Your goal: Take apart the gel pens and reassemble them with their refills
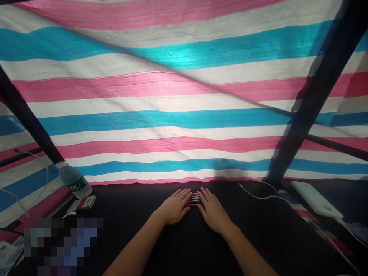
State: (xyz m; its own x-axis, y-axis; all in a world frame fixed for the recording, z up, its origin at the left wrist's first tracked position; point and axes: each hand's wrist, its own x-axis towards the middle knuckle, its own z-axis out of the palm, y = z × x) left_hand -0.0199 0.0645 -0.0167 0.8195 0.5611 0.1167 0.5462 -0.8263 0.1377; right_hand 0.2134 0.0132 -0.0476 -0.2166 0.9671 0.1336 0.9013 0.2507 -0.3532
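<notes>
A small bundle of slim red-and-black rods is touched by the fingertips of the open, flat left hand and right hand, its long axis lying crosswise between them on the dark tabletop.

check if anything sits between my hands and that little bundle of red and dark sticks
Nothing visible stands in the way: the fingers of the left hand and right hand reach right up to either side of the small bundle of sticks on the black surface.
</notes>
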